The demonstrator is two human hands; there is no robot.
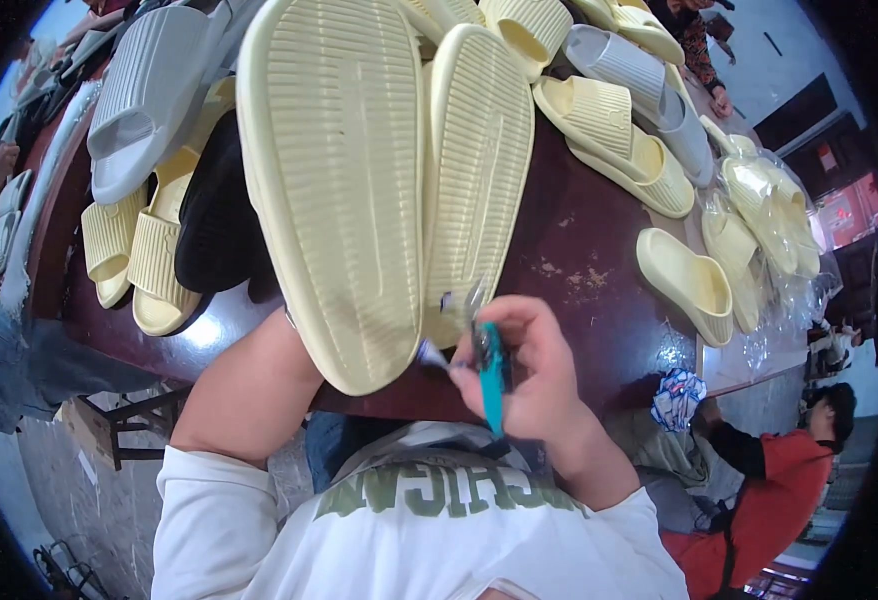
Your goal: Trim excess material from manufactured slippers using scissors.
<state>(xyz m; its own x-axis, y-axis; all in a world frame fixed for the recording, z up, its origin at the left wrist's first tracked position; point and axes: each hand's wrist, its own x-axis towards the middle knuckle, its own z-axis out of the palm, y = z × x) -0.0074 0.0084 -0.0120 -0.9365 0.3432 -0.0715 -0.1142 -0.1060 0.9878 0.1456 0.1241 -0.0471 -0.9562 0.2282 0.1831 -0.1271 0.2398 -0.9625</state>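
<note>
Two pale yellow slippers, a near one [344, 200] and a second one [479, 150] at its right, stand raised with their ribbed soles facing me. My left forearm [254, 390] runs up behind the near slipper, which hides the hand and its fingers; the pair is held up from behind there. My right hand [534, 375] is closed round a teal-handled tool [492, 380] that looks like small snips, close to the heel ends. Its upper end is blurred. A small white and blue piece [431, 354] shows between that hand and the near slipper; I cannot make it out.
On the dark red table [599, 330] lie yellow slippers [619, 140], a grey slipper [149, 100] and a black one [219, 210]. Bagged slippers [769, 210] and a single yellow slipper [686, 285] lie at the right. A person in red [789, 480] sits at the right.
</note>
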